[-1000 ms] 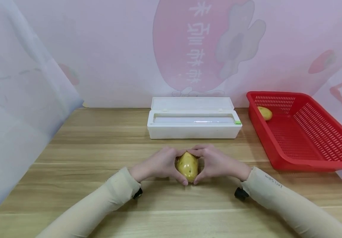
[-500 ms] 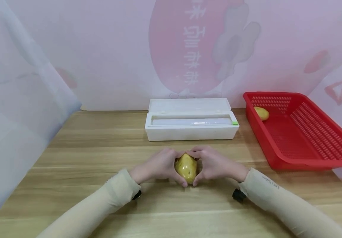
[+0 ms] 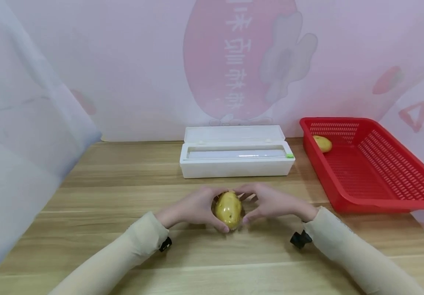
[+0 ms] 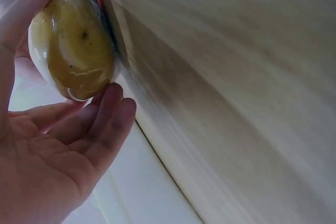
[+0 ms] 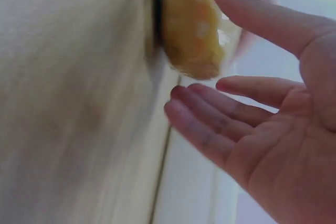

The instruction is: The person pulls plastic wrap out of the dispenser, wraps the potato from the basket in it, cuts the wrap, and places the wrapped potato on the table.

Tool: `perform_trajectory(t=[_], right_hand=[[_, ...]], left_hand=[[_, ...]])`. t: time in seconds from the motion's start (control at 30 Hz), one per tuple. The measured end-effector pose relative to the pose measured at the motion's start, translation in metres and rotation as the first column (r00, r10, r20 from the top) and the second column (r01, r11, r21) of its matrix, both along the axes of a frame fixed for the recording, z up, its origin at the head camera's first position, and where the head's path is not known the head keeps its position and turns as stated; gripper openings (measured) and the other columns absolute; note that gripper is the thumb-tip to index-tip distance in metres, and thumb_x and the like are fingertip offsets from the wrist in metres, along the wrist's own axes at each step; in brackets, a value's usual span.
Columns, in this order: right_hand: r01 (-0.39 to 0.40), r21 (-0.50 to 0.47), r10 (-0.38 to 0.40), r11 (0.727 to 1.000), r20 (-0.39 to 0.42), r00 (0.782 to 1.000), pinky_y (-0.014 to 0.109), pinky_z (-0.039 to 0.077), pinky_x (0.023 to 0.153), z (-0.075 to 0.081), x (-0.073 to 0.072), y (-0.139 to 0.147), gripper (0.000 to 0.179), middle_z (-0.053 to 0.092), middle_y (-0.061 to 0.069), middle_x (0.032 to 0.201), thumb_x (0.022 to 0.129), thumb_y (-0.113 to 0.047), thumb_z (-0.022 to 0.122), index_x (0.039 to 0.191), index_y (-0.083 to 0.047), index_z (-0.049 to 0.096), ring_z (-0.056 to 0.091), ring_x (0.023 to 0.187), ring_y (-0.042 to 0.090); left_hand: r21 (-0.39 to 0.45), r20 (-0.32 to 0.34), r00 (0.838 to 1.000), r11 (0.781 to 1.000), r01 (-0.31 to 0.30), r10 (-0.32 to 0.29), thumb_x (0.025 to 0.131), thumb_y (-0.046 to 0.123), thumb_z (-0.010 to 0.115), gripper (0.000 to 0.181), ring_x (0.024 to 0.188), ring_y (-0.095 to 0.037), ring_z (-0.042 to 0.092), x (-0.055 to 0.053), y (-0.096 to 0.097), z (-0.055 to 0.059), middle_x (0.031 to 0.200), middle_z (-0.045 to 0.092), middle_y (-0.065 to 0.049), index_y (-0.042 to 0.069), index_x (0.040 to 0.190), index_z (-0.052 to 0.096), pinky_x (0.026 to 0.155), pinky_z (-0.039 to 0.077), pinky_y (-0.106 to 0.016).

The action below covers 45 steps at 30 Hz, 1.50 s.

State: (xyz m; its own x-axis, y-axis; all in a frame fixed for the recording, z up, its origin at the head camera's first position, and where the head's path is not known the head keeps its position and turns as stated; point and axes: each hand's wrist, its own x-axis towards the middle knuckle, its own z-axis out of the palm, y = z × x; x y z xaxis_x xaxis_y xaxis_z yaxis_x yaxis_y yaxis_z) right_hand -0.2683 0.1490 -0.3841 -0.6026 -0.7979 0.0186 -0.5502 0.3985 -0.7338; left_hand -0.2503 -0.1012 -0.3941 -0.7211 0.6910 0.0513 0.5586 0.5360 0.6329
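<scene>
A glossy yellow potato (image 3: 228, 209) in clear plastic film rests on the wooden table, between the two hands. My left hand (image 3: 199, 208) holds it from the left side, thumb at the near end and fingers at the far end. The film's folds show on the potato (image 4: 79, 40) in the left wrist view. Just to the right, my right hand (image 3: 269, 201) stands apart with its fingers spread and loosely bent. In the right wrist view a gap lies between the fingers of the right hand (image 5: 262, 114) and the potato's end.
Behind the hands stands a white cling film box (image 3: 237, 169), lid raised, with a roll inside and a green tab at its right end. A red plastic basket (image 3: 344, 196) at the right holds another potato (image 3: 322, 144). A printed sheet (image 3: 142, 73) backs the wooden table (image 3: 116, 188).
The right hand has drawn off the potato to the right and its fingers have loosened. The left hand still holds the potato, which has shifted slightly left. The head view has tilted a little.
</scene>
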Motion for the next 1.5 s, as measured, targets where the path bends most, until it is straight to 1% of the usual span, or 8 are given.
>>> perform_trajectory(t=[0.2,0.3,0.4,0.63,0.87,1.1,1.3,1.5], right_hand=[[0.093,-0.048,-0.095,0.995,-0.044,0.995,0.047,0.05,0.091,0.006,0.004,0.012,0.054,0.06,0.016,0.129,0.092,-0.031,0.071,0.133,0.002,0.057,0.061,0.109,0.029],[0.151,-0.062,-0.153,0.987,-0.039,0.987,0.047,0.05,0.09,0.006,0.006,0.018,0.045,0.063,0.014,0.123,0.094,-0.027,0.07,0.128,0.001,0.061,0.063,0.105,0.025],[0.194,-0.08,-0.196,0.978,-0.02,0.98,0.044,0.05,0.089,0.006,0.008,0.023,0.038,0.065,0.013,0.119,0.094,-0.023,0.07,0.124,0.0,0.064,0.063,0.102,0.022],[0.241,-0.089,-0.245,0.966,-0.034,0.969,0.042,0.05,0.088,0.006,0.012,0.029,0.028,0.068,0.008,0.111,0.094,-0.018,0.068,0.118,-0.004,0.068,0.062,0.097,0.017],[0.267,-0.091,-0.271,0.959,-0.03,0.962,0.043,0.05,0.088,0.007,0.012,0.031,0.03,0.069,0.008,0.11,0.095,-0.022,0.068,0.118,-0.004,0.068,0.063,0.097,0.017],[0.269,-0.085,-0.271,0.959,-0.014,0.963,0.042,0.051,0.086,0.006,0.01,0.032,0.031,0.07,0.007,0.108,0.095,-0.023,0.068,0.117,-0.002,0.069,0.063,0.097,0.016],[0.275,-0.085,-0.277,0.958,-0.014,0.961,0.042,0.052,0.085,0.004,0.007,0.033,0.031,0.07,0.0,0.104,0.094,-0.024,0.069,0.117,-0.002,0.069,0.063,0.096,0.016],[0.278,-0.083,-0.281,0.957,-0.021,0.96,0.041,0.052,0.085,0.004,0.007,0.03,0.03,0.069,-0.004,0.102,0.095,-0.025,0.068,0.115,-0.003,0.07,0.063,0.096,0.016]], left_hand=[[-0.019,-0.122,0.991,0.998,-0.059,0.056,0.062,0.044,0.093,0.091,0.1,-0.01,0.059,0.001,-0.016,0.006,0.109,0.062,0.01,0.011,0.137,0.053,0.085,0.049,-0.034],[-0.046,-0.186,0.98,0.996,-0.079,0.069,0.061,0.046,0.092,0.093,0.102,-0.009,0.058,0.0,-0.03,0.012,0.111,0.062,0.01,0.011,0.137,0.053,0.087,0.048,-0.036],[-0.062,-0.213,0.974,0.994,-0.09,0.075,0.06,0.045,0.093,0.091,0.101,-0.011,0.058,-0.001,-0.049,0.02,0.11,0.062,0.01,0.01,0.135,0.055,0.086,0.049,-0.039],[-0.114,-0.206,0.969,0.98,-0.161,0.135,0.061,0.043,0.093,0.091,0.102,-0.012,0.059,-0.002,-0.101,0.036,0.11,0.063,0.009,0.009,0.136,0.054,0.087,0.051,-0.042],[-0.138,-0.211,0.954,0.96,-0.245,0.213,0.061,0.049,0.092,0.094,0.101,-0.016,0.06,-0.004,-0.157,0.042,0.11,0.065,0.004,0.005,0.135,0.054,0.083,0.053,-0.043],[-0.162,-0.195,0.936,0.932,-0.325,0.293,0.062,0.05,0.091,0.1,0.1,-0.025,0.062,0.0,-0.218,0.047,0.115,0.065,-0.006,-0.002,0.138,0.051,0.079,0.054,-0.041],[-0.207,-0.173,0.934,0.916,-0.344,0.312,0.062,0.038,0.094,0.101,0.099,-0.029,0.06,0.0,-0.267,0.052,0.114,0.063,-0.012,-0.009,0.138,0.047,0.076,0.054,-0.038],[-0.275,-0.132,0.94,0.9,-0.339,0.314,0.061,0.033,0.094,0.107,0.101,-0.039,0.06,-0.002,-0.298,0.055,0.119,0.059,-0.022,-0.015,0.139,0.039,0.076,0.053,-0.041]])
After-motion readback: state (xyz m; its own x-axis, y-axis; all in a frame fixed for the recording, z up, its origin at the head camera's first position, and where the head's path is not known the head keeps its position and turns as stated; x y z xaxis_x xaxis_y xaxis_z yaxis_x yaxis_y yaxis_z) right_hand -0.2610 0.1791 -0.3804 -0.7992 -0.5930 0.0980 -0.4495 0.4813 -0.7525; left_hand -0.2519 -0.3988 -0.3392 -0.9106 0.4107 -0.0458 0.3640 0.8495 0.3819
